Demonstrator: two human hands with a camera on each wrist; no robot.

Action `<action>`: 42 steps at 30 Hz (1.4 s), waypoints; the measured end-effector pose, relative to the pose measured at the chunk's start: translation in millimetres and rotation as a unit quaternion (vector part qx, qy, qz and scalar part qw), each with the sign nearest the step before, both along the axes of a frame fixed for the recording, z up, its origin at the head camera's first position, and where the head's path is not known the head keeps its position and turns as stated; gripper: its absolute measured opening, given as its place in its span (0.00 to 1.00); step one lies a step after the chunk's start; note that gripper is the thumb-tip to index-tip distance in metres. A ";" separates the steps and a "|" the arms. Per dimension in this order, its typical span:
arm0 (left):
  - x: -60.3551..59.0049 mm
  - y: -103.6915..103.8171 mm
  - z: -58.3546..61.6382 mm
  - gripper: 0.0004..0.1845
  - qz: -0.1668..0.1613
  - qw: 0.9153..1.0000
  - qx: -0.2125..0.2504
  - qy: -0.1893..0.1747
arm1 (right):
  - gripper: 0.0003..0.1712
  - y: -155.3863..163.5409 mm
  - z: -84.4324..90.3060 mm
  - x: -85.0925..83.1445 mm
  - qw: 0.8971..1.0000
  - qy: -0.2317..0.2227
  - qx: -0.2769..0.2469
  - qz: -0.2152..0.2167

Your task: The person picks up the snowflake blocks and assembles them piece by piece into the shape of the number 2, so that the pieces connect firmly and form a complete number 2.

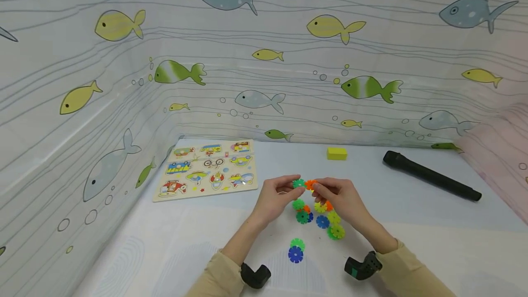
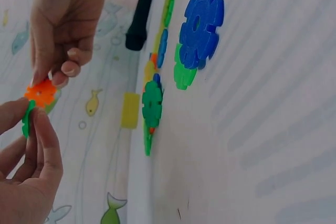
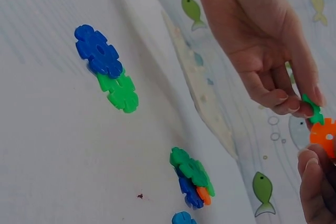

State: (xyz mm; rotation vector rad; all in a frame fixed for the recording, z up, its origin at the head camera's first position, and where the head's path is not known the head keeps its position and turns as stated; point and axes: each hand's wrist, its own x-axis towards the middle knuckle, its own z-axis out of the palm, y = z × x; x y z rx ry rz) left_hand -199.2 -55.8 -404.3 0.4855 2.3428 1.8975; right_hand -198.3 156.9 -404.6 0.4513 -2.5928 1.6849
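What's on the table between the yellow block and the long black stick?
Nothing: in the head view the table is bare between the yellow block and the black stick.

Surface: a pale table [image 1: 412, 205] with faint printed stripes.
Far left: a wooden vehicle puzzle board [image 1: 208, 168] lay flat.
Far middle: a yellow block [image 1: 337, 153].
Far right: a black tube [image 1: 431, 175].
Near middle: loose plastic gear discs [image 1: 317, 219]; nearer, a blue-and-green pair [image 1: 295, 250].
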 end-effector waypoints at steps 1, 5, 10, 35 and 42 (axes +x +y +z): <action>-0.1 0.2 -0.3 0.21 0.000 1.000 0.000 0.000 | 0.13 0.1 -0.3 0.0 1.000 -0.002 -0.004 0.000; -0.4 0.2 -1.1 0.21 0.000 1.000 0.003 0.001 | 0.14 -0.1 -1.2 0.4 1.000 -0.011 -0.027 -0.004; -0.3 -0.1 0.0 0.21 -0.003 1.000 0.003 0.005 | 0.14 0.2 -1.1 0.4 0.999 -0.008 -0.036 -0.005; 4.3 7.5 -1.3 0.20 -0.029 0.999 0.037 -0.013 | 0.08 5.2 -4.9 0.3 0.971 0.230 0.059 0.030; 6.6 5.4 4.4 0.21 -0.032 0.999 0.041 -0.010 | 0.09 -2.1 -3.8 3.8 0.955 0.293 0.033 0.023</action>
